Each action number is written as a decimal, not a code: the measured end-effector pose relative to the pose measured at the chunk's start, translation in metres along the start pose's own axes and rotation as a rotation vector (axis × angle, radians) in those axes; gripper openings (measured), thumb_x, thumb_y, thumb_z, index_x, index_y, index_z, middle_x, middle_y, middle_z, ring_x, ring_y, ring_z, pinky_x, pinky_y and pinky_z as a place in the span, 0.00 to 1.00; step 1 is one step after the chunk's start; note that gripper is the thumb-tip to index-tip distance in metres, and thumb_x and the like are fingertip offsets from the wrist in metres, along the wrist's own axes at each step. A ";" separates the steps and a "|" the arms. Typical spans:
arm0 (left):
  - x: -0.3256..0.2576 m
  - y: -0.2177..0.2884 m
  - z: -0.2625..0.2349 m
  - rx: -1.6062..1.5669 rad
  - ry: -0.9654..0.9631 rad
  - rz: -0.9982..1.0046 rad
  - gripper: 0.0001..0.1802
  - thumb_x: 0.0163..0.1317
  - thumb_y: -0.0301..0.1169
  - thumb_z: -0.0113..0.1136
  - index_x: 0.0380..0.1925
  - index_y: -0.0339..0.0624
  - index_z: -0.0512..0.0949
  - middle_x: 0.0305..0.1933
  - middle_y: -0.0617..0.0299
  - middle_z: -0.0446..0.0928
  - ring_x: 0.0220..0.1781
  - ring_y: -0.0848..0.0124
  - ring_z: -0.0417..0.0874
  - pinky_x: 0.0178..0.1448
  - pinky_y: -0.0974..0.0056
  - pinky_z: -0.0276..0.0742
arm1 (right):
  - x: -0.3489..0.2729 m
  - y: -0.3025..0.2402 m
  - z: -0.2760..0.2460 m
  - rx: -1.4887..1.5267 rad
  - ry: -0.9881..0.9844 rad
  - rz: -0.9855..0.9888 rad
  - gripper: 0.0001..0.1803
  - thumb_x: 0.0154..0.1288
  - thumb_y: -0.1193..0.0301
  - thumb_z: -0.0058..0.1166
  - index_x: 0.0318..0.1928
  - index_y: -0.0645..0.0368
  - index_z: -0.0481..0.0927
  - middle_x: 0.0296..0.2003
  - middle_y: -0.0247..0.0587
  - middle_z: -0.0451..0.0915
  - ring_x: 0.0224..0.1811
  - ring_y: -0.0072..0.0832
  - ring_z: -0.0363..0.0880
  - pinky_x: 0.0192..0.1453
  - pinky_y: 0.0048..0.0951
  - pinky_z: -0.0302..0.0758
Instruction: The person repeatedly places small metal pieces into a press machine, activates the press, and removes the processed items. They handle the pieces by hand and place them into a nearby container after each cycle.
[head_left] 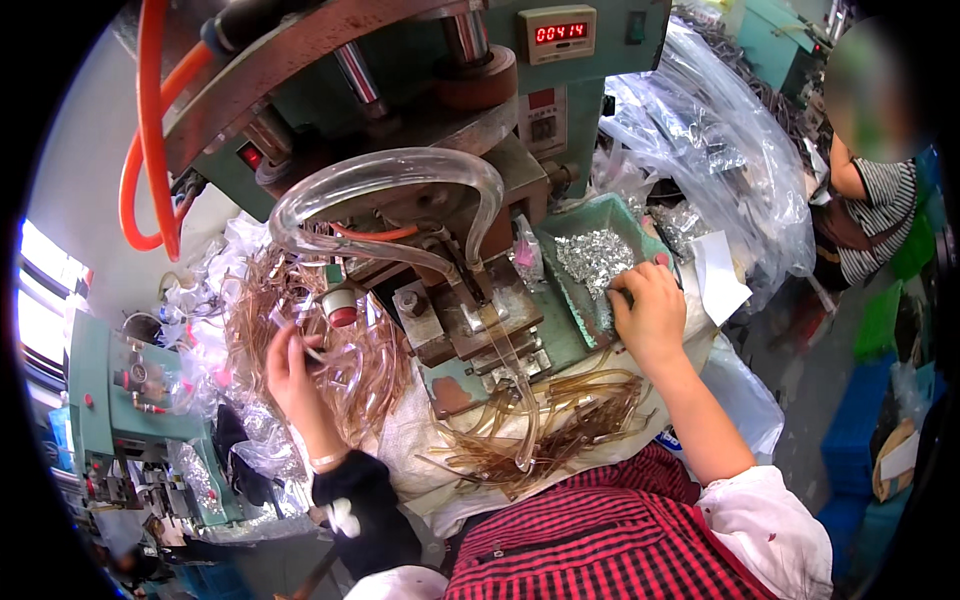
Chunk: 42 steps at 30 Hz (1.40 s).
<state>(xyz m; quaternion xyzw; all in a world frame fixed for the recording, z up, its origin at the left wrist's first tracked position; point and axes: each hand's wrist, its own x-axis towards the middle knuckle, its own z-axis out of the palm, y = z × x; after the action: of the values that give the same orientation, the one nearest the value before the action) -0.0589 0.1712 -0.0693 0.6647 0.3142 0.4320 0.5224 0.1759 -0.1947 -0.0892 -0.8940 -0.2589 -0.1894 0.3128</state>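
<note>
My left hand (293, 382) is raised at the edge of a heap of brownish clear plastic strips (262, 310), fingers loosely bent and apart. A pale bit shows by its fingertips; I see no firm grip on it. My right hand (652, 315) rests at the near right rim of a green metal tray (570, 305) of small silvery metal pieces (595, 258). Its fingers are curled together, and what they pinch is hidden. Between my hands, a clear strip (515, 365) runs from the press's metal die (490, 322) toward me, its end over loose brownish strips (590, 420) on pale cloth.
The green press (590, 85) with a red-lit counter stands ahead. A thick clear hose (385, 165) loops over the die, and an orange hose (150, 120) hangs left. Clear plastic sheeting (720, 130) lies behind the tray. A person in a striped top (885, 220) is at far right.
</note>
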 end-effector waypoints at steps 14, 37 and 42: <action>-0.071 0.150 0.069 -0.174 -0.220 0.583 0.15 0.80 0.36 0.50 0.42 0.33 0.77 0.39 0.53 0.80 0.30 0.71 0.80 0.32 0.70 0.78 | 0.032 -0.123 -0.005 0.956 -0.041 -0.052 0.08 0.58 0.76 0.64 0.39 0.62 0.84 0.37 0.44 0.84 0.42 0.38 0.82 0.51 0.34 0.77; -0.082 0.133 0.100 -0.032 -0.178 0.764 0.09 0.76 0.30 0.55 0.41 0.32 0.76 0.40 0.48 0.82 0.35 0.68 0.82 0.35 0.68 0.81 | 0.032 -0.132 -0.021 0.907 -0.152 0.049 0.25 0.60 0.76 0.62 0.60 0.64 0.77 0.48 0.53 0.84 0.55 0.47 0.82 0.60 0.41 0.77; -0.072 0.153 0.090 -0.121 -0.038 0.792 0.13 0.75 0.34 0.58 0.43 0.30 0.76 0.39 0.44 0.82 0.29 0.66 0.83 0.30 0.69 0.84 | 0.046 -0.094 -0.007 0.767 -0.028 -0.034 0.14 0.57 0.73 0.67 0.46 0.59 0.86 0.43 0.45 0.85 0.49 0.46 0.82 0.58 0.41 0.76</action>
<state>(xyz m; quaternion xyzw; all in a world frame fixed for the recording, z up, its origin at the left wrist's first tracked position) -0.0141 0.0310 0.0536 0.7102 -0.0021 0.6052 0.3595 0.1563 -0.1204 -0.0175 -0.7103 -0.3298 -0.0717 0.6177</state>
